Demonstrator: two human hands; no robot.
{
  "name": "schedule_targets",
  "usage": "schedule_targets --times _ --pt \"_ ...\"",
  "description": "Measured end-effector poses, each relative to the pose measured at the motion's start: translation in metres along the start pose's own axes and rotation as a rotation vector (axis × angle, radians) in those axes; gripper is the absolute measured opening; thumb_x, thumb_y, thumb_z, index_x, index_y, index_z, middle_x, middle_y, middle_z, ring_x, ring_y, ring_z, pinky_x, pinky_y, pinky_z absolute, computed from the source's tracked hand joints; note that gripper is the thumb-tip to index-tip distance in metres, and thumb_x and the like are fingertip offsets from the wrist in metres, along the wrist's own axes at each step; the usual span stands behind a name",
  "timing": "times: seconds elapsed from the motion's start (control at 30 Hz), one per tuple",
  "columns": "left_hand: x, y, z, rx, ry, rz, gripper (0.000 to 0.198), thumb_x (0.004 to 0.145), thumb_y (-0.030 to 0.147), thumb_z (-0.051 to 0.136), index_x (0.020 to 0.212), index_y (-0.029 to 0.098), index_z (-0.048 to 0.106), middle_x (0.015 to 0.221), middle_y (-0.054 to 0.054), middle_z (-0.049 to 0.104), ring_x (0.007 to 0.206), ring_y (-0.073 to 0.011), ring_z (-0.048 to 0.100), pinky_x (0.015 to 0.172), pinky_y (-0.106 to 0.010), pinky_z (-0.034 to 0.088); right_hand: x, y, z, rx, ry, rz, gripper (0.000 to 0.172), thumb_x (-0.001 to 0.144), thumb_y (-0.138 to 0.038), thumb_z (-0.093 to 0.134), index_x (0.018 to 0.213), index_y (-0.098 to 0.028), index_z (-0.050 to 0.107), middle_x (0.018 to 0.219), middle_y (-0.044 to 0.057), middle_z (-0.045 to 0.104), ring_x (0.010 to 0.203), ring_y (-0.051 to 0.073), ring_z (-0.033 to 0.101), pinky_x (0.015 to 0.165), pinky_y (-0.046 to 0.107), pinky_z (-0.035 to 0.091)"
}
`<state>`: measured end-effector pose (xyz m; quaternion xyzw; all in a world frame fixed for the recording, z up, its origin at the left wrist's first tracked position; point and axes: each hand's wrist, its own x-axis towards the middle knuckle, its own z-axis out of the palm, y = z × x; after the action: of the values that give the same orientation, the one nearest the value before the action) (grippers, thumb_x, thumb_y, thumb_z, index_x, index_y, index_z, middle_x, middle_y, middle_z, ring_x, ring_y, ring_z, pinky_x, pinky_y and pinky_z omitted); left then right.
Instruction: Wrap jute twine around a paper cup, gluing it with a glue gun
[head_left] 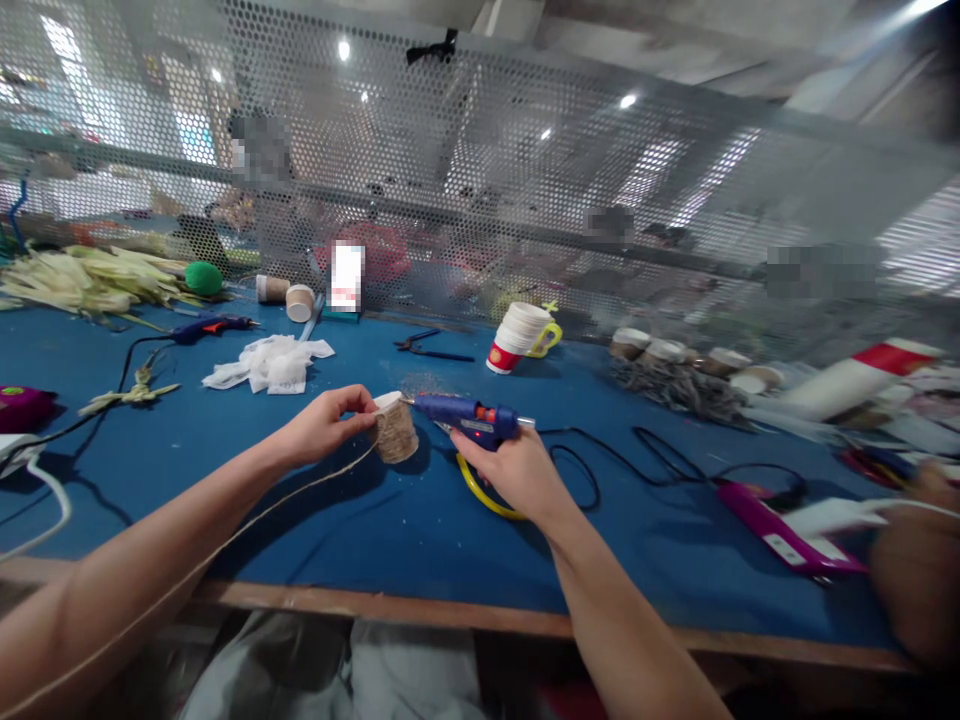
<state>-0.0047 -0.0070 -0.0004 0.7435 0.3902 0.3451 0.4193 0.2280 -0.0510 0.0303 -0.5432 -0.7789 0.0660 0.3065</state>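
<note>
Twine-wrapped cup (396, 440) tilted at mid-counter (420, 560); cannot tell if its base touches. Left hand (337, 422): fingers pinching the rim; inside not readable. Loose twine (300, 492) runs from cup along left forearm. Right hand (521, 468): fingers wrapped round blue glue gun (457, 411), nozzle by the rim. Behind: tilted stack of paper cups (519, 328), nested. Back left: two brown-and-white cups (300, 304), contents unseen.

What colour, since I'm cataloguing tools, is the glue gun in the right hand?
The glue gun is mostly blue with some orange-red, seen in the head view.
</note>
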Motion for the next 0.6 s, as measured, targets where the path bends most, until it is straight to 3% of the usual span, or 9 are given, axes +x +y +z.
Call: schedule_targets --times 0.27,0.6 --pt "0.0 0.002 -0.002 -0.026 -0.033 -0.012 0.017 0.074 0.031 0.049 0.074 0.014 0.05 0.072 0.0 0.053 0.07 -0.0124 0.047 0.071 -0.026 0.038 0.001 0.006 0.01 0.092 0.052 0.073 0.02 0.071 -0.031 0.054 0.059 -0.017 0.059 0.053 0.004 0.059 0.051 0.017 0.056 0.052 0.028 0.044" --pt "0.001 0.001 -0.002 0.003 -0.012 -0.001 0.02 0.073 0.035 0.049 0.074 0.015 0.05 0.074 -0.001 0.054 0.071 -0.0128 0.048 0.072 -0.026 0.038 -0.006 -0.004 0.015 0.192 0.039 0.021 0.018 0.071 -0.028 0.055 0.057 -0.018 0.057 0.042 -0.002 0.047 0.039 0.011 0.041 0.039 0.024 0.036"
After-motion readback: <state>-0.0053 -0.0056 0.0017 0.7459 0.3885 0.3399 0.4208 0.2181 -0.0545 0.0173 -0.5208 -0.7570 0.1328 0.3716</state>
